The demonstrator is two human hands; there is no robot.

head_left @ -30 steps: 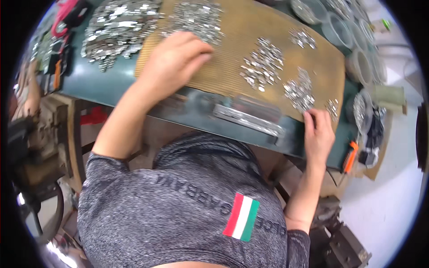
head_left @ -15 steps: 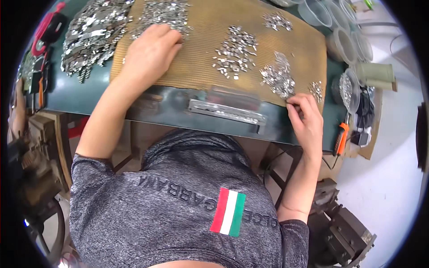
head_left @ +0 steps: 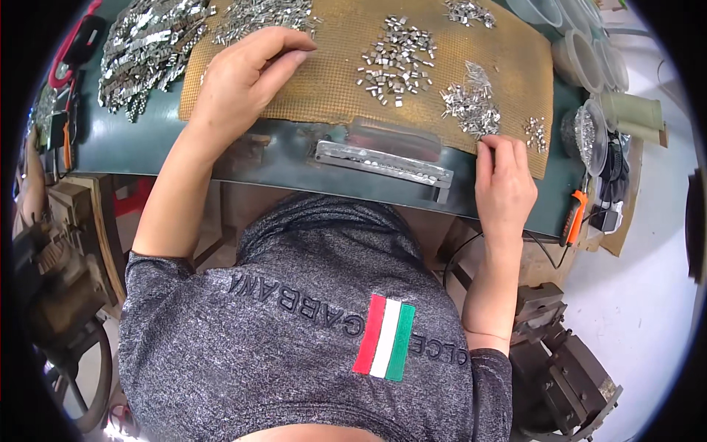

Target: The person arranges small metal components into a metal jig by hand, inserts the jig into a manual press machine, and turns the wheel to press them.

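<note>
In the head view, the left hand [head_left: 236, 85] is hovering over the left side of the mat [head_left: 331, 92], just near of the left pile [head_left: 265, 18] of metal bits; its grip is looking narrow, and I cannot tell whether it is holding anything. The right hand [head_left: 508, 184] is bending its fingers down at the mat's near edge, by the near end of the right pile [head_left: 471, 107]; that grip is narrow too, and whether it is pinching a bit I cannot tell. The middle pile [head_left: 398, 59] is lying between the hands, farther off. A metal rail [head_left: 383, 163] is lying near, on the table [head_left: 125, 147], and strips [head_left: 147, 59] are heaping up at far left.
</note>
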